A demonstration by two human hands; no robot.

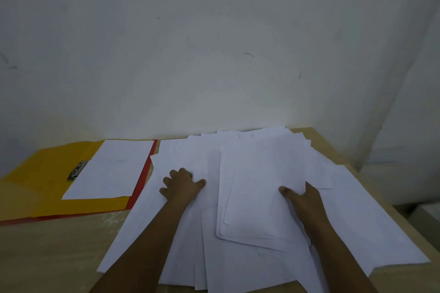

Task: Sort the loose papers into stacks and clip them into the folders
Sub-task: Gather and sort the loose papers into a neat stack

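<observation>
Loose white papers lie spread in a wide, messy heap over the right half of the table. My right hand grips a small stack of sheets at its right edge, thumb on top and fingers beneath. My left hand rests flat on the spread papers to the left of that stack, fingers apart. An open yellow folder lies at the left with a metal clip holding a white sheet. A red folder shows as a rim under the yellow one.
The wooden table has bare surface at the front left. A white wall rises right behind the table, and a wall corner stands at the right. The table's right edge runs past the paper heap.
</observation>
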